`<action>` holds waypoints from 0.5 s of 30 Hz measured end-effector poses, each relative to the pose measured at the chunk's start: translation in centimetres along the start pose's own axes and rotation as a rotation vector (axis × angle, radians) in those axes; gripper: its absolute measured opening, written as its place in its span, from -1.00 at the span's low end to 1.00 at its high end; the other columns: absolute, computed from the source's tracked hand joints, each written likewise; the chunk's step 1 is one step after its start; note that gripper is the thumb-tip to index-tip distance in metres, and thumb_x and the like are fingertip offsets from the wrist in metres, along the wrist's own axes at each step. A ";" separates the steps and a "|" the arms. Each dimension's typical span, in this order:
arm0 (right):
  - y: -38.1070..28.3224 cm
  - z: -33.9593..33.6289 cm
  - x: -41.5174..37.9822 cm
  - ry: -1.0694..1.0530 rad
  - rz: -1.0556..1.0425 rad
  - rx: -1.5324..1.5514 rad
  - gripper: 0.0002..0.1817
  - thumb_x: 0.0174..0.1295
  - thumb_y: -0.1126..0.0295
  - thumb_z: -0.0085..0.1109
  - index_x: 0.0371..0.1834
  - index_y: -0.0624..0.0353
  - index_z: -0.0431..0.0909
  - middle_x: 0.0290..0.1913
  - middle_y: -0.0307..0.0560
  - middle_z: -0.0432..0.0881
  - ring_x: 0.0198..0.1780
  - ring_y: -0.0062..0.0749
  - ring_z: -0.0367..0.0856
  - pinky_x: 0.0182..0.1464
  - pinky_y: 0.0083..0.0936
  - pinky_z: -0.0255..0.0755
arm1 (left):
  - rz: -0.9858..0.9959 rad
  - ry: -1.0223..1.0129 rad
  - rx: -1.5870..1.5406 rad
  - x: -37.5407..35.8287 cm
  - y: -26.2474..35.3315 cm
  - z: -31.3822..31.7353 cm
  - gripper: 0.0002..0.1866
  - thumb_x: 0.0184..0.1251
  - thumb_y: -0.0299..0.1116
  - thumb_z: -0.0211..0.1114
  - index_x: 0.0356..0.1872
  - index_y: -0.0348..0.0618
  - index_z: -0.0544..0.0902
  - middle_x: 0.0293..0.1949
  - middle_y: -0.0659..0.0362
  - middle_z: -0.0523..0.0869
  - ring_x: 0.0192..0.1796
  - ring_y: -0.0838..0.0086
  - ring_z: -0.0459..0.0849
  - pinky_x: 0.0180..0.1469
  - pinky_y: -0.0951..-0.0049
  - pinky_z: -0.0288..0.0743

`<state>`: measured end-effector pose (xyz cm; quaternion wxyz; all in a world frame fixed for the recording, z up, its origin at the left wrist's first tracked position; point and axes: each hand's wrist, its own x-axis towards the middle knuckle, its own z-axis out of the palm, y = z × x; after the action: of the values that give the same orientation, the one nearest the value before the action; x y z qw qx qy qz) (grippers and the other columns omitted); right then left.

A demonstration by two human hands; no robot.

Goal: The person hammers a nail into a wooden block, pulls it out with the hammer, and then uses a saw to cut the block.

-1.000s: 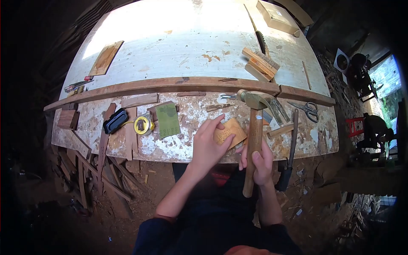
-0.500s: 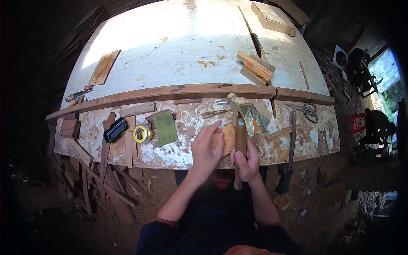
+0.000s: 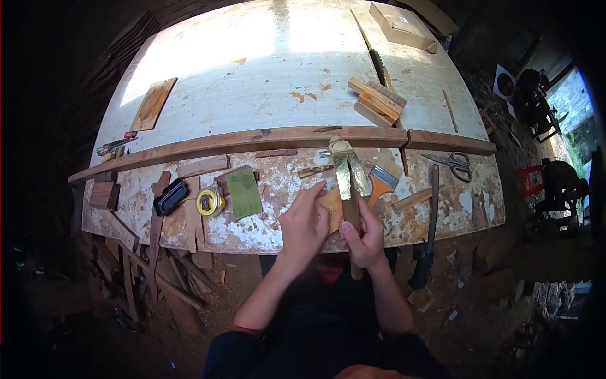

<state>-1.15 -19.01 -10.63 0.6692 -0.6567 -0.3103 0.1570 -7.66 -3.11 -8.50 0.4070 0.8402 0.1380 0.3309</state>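
My right hand [image 3: 365, 239] is closed around the wooden handle of a claw hammer [image 3: 350, 211]. The hammer's split metal claw faces up toward me, with its head pointing away over the bench. Beside it, my left hand [image 3: 304, 221] holds nothing that I can see; its fingers are bent and apart. A light-brown flat piece [image 3: 331, 201], partly hidden by both hands, lies between them. Just right of the hammer is a paintbrush [image 3: 382, 183] with an orange handle. Beyond my left hand rests a small wood strip [image 3: 314, 171].
A long wooden beam [image 3: 252, 140] crosses the worn workbench [image 3: 265, 234]. To the left are a tape measure [image 3: 208, 201], a green sheet [image 3: 243, 192] and a black case [image 3: 171, 196]. Scissors [image 3: 456, 164] and a long-handled tool [image 3: 433, 221] lie right. A saw blade [image 3: 377, 66] protrudes farther back.
The hammer has turned in my right hand, so its claw now faces me instead of pointing right. The paintbrush behind it shows more fully. My left hand has shifted slightly left.
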 end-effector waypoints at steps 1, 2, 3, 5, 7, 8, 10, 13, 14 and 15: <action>0.2 0.0 0.0 -0.031 -0.025 -0.039 -0.19 0.60 0.33 0.17 0.79 0.47 0.08 -0.18 -0.16 0.66 -0.36 -0.67 0.58 -0.30 -0.65 0.55 | -0.012 -0.020 0.000 0.0 0.0 -0.1 -0.62 0.41 -0.62 0.37 0.23 -0.26 0.71 -0.09 -0.06 0.84 -0.09 0.08 0.89 -0.04 0.20 0.76; 0.2 0.0 -0.1 -0.007 -0.015 -0.038 -0.20 0.57 0.34 0.21 0.75 0.50 0.15 -0.11 -0.07 0.72 -0.25 -0.60 0.66 -0.20 -0.58 0.59 | -0.028 -0.040 0.000 -0.1 0.0 -0.2 -0.60 0.42 -0.63 0.35 0.26 -0.25 0.70 -0.08 -0.07 0.84 -0.06 0.03 0.89 -0.02 0.17 0.77; 0.0 0.1 -0.2 0.018 -0.004 -0.036 -0.21 0.53 0.34 0.26 0.71 0.53 0.22 -0.04 0.02 0.78 -0.14 -0.53 0.73 -0.10 -0.52 0.63 | -0.037 -0.026 -0.017 -0.2 0.0 -0.2 -0.62 0.40 -0.62 0.38 0.22 -0.26 0.71 -0.07 -0.07 0.84 -0.05 0.04 0.89 -0.01 0.18 0.77; 0.0 0.0 -0.3 0.035 0.041 -0.047 -0.23 0.50 0.35 0.30 0.66 0.57 0.29 0.05 0.13 0.83 -0.01 -0.44 0.80 0.03 -0.45 0.67 | -0.048 0.001 -0.055 -0.2 0.0 0.1 -0.67 0.38 -0.60 0.45 0.15 -0.27 0.75 -0.04 -0.07 0.84 -0.03 0.04 0.89 0.00 0.19 0.78; 0.2 -0.3 -0.4 0.026 0.089 -0.045 -0.24 0.50 0.36 0.30 0.66 0.57 0.29 0.09 0.18 0.83 0.05 -0.40 0.82 0.08 -0.43 0.68 | 0.038 0.043 -0.031 -0.7 -0.4 -0.1 -0.71 0.34 -0.58 0.53 0.07 -0.29 0.78 0.01 -0.07 0.83 0.02 0.09 0.88 0.01 0.24 0.76; 0.1 -0.3 -0.3 0.025 0.100 -0.031 -0.24 0.50 0.37 0.30 0.66 0.58 0.29 0.11 0.20 0.82 0.07 -0.38 0.82 0.10 -0.42 0.68 | 0.082 0.064 -0.021 -1.0 -0.6 -0.2 -0.73 0.32 -0.57 0.57 0.03 -0.30 0.80 0.04 -0.07 0.82 0.04 0.12 0.87 0.02 0.27 0.76; -0.6 0.1 0.0 0.038 0.085 0.027 -0.24 0.50 0.37 0.30 0.65 0.58 0.30 0.15 0.23 0.81 0.10 -0.36 0.82 0.13 -0.41 0.68 | 0.022 0.051 -0.067 -2.3 -0.6 -0.6 -0.73 0.23 -0.54 0.67 -0.07 -0.29 0.83 0.10 -0.05 0.81 0.17 0.02 0.84 0.19 0.19 0.73; -0.7 0.3 0.0 0.039 0.082 0.022 -0.25 0.50 0.37 0.29 0.65 0.58 0.30 0.18 0.25 0.80 0.14 -0.34 0.82 0.16 -0.40 0.68 | 0.093 0.040 -0.031 -3.0 -0.7 -1.2 -0.79 0.27 -0.58 0.63 -0.10 -0.30 0.82 0.05 -0.03 0.82 0.21 0.01 0.83 0.26 0.13 0.71; -0.7 0.3 0.0 0.036 0.083 0.014 -0.25 0.50 0.37 0.29 0.65 0.58 0.30 0.19 0.25 0.79 0.15 -0.34 0.82 0.17 -0.39 0.68 | 0.113 0.022 -0.034 -3.2 -0.9 -1.3 -0.81 0.28 -0.59 0.61 -0.12 -0.31 0.82 0.04 -0.03 0.83 0.23 0.01 0.83 0.27 0.13 0.70; -1.1 0.3 0.1 0.031 0.089 0.009 -0.25 0.51 0.37 0.29 0.65 0.57 0.30 0.19 0.25 0.79 0.16 -0.34 0.82 0.17 -0.39 0.68 | 0.133 0.005 -0.037 -3.3 -1.0 -1.4 -0.84 0.30 -0.61 0.60 -0.14 -0.31 0.81 0.03 -0.02 0.83 0.24 0.01 0.82 0.28 0.13 0.70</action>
<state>-1.47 -18.82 -9.59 0.6693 -0.6693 -0.2694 0.1778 -11.01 -3.37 -10.10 0.3992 0.8391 0.0769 0.3615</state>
